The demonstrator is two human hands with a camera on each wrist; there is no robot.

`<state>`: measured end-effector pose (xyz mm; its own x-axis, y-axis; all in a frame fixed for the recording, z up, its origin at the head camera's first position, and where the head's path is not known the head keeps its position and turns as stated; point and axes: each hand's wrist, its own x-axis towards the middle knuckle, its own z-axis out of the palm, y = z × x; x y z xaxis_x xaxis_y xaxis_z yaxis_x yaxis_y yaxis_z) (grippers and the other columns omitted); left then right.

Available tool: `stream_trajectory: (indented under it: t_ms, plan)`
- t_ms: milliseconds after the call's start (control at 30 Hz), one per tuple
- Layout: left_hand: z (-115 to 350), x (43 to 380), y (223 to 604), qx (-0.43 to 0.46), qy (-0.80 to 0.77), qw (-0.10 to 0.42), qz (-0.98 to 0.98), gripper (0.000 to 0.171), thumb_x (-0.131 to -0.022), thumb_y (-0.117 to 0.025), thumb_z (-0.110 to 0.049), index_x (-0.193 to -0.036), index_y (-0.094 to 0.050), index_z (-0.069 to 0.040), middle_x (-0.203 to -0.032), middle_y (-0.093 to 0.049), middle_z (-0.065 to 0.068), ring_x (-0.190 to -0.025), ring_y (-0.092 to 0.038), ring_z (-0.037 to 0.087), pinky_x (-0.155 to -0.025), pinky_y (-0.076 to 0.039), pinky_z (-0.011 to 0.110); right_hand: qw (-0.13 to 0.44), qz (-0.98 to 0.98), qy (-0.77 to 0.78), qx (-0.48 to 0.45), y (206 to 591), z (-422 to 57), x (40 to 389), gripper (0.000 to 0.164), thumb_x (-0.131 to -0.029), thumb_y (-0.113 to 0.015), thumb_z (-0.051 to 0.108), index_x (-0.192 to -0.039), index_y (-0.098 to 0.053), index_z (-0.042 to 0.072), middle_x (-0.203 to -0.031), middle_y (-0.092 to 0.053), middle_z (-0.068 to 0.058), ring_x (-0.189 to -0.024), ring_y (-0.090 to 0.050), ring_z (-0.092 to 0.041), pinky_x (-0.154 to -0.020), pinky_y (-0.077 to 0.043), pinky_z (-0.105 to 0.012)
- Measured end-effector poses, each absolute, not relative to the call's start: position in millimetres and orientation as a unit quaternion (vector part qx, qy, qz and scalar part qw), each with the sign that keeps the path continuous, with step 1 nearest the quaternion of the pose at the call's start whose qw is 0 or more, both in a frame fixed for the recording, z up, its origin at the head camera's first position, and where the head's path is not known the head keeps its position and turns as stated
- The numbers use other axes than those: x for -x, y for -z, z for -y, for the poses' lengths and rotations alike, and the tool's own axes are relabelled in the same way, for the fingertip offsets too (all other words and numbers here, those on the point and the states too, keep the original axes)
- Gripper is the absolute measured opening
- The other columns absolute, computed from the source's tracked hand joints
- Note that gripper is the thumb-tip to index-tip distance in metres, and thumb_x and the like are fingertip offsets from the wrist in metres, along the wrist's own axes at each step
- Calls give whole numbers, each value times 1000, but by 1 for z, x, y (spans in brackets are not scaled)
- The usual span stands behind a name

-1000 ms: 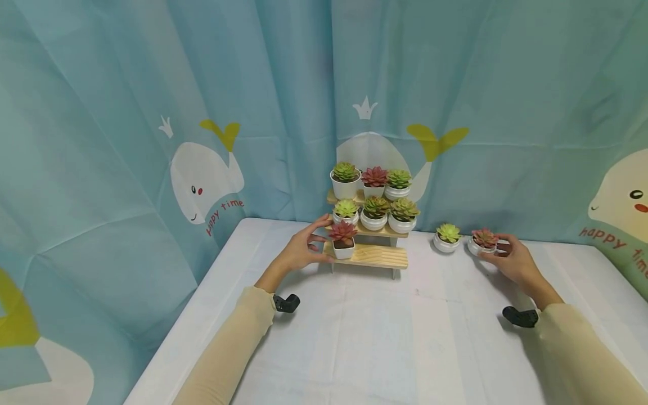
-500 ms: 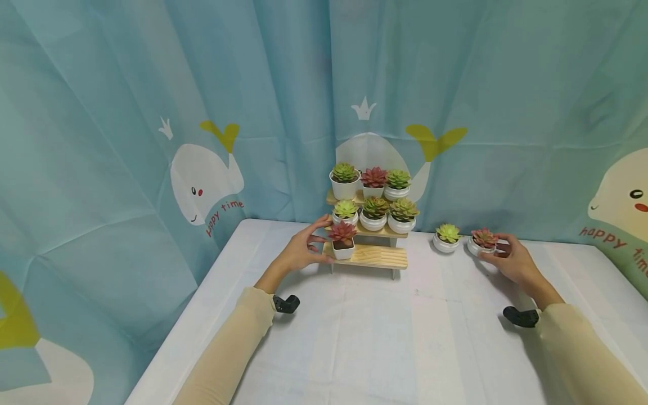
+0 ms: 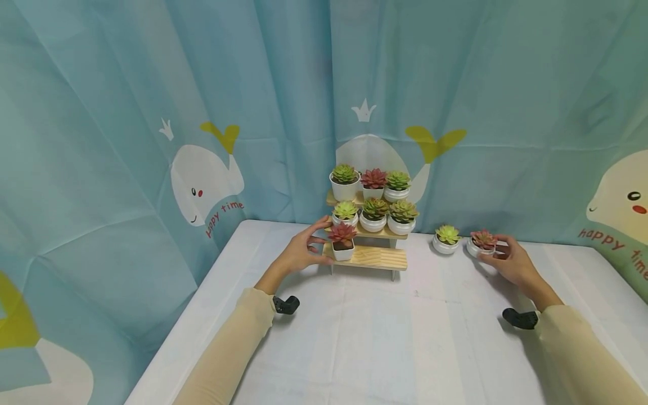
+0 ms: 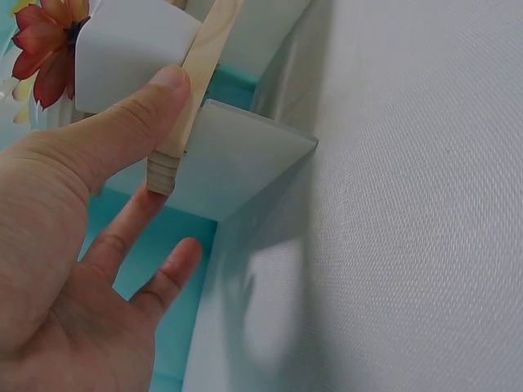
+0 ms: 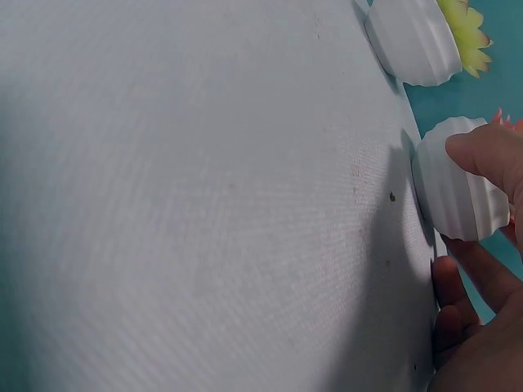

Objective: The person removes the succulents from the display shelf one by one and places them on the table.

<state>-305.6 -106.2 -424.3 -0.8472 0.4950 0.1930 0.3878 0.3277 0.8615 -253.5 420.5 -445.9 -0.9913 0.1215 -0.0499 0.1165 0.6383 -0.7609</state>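
In the head view my left hand [image 3: 302,249] is at the left end of a three-tier wooden plant stand [image 3: 382,258]. Its thumb lies along the bottom board's end in the left wrist view, close to a square white pot with a red succulent [image 4: 135,53]; another fingertip touches the board's end, and the index fingertip is hidden there. To the right, my right hand [image 3: 513,260] grips a round white pot with a reddish succulent [image 3: 481,242] that stands on the table. Thumb and fingers hold the ribbed pot from both sides in the right wrist view.
Just left of the right hand stands a yellow-green succulent [image 3: 446,239] in a round white pot. Several potted succulents fill the middle and top tiers, including a green one [image 3: 345,181] at the top left. A blue curtain [image 3: 283,101] hangs behind the white table [image 3: 374,337].
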Motion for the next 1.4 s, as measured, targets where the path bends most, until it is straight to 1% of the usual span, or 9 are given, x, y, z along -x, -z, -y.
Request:
stream_trajectory:
  t_ms: [133, 333, 467, 667, 900, 1000, 1133, 1267, 1400]
  plan:
    - [106, 306, 424, -271, -515, 52, -812, 94, -80, -90, -8, -159, -40, -22, -169, -24, -13, -126, -61, 26, -95, -54, 48, 2, 905, -420, 62, 446, -421, 254, 98, -98, -67, 47, -156, -13, -11, -152, -26, -45, -136, -34, -60, -105, -35, -71]
    - [106, 307, 425, -275, -512, 49, -812, 94, -80, -89, -6, -159, -40, -19, -169, -23, -10, -126, -61, 27, -95, -54, 48, -1, 908, -417, 52, 445, -422, 254, 98, -99, -67, 45, -156, -12, -12, -152, -26, -46, -136, -35, -60, -105, -36, -70]
    - [107, 307, 426, -273, -514, 51, -812, 93, -80, -89, -6, -158, -41, -20, -169, -23, -10, -126, -61, 27, -95, -54, 49, -6, 912, -409, 43, 442, -422, 254, 98, -100, -66, 45, -156, -11, -13, -151, -26, -46, -135, -36, -60, -105, -36, -70]
    - [106, 306, 425, -277, -516, 50, -809, 93, -80, -89, -5, -158, -41, -18, -169, -24, -8, -125, -62, 29, -95, -54, 51, -22, 920, -390, 26, 434, -427, 249, 99, -100, -66, 46, -157, -10, -11, -154, -22, -45, -136, -35, -61, -104, -37, -70]
    - [107, 305, 424, -275, -514, 53, -811, 92, -81, -89, -6, -158, -42, -20, -169, -24, -11, -126, -61, 27, -95, -54, 50, -44, 929, -368, 5, 423, -435, 241, 97, -100, -67, 46, -157, -11, -9, -149, -32, -45, -134, -36, -62, -99, -39, -71]
    - [107, 305, 424, -277, -511, 52, -812, 92, -81, -89, -7, -158, -41, -20, -169, -24, -10, -126, -61, 28, -95, -54, 50, -51, 931, -361, -5, 418, -438, 237, 96, -100, -67, 45, -157, -10, -9, -149, -33, -45, -133, -37, -63, -98, -40, -70]
    - [107, 306, 424, -280, -510, 50, -812, 93, -81, -89, -7, -159, -40, -20, -169, -23, -9, -126, -62, 28, -94, -54, 50, -54, 933, -355, -23, 413, -441, 233, 93, -101, -66, 40, -157, -10, -9, -147, -34, -46, -130, -42, -64, -96, -44, -68]
    - [107, 307, 425, -281, -510, 50, -812, 93, -81, -89, -7, -159, -40, -21, -169, -24, -11, -126, -62, 27, -94, -54, 50, -50, 935, -350, -38, 409, -443, 231, 91, -102, -66, 36, -157, -10, -10, -146, -35, -47, -126, -46, -65, -93, -49, -62]
    - [107, 306, 425, -279, -512, 53, -811, 94, -81, -89, -7, -159, -40, -21, -169, -24, -11, -126, -62, 27, -95, -54, 50, -55, 937, -344, -40, 405, -443, 229, 92, -101, -67, 37, -157, -10, -9, -146, -35, -46, -126, -45, -65, -89, -52, -58]
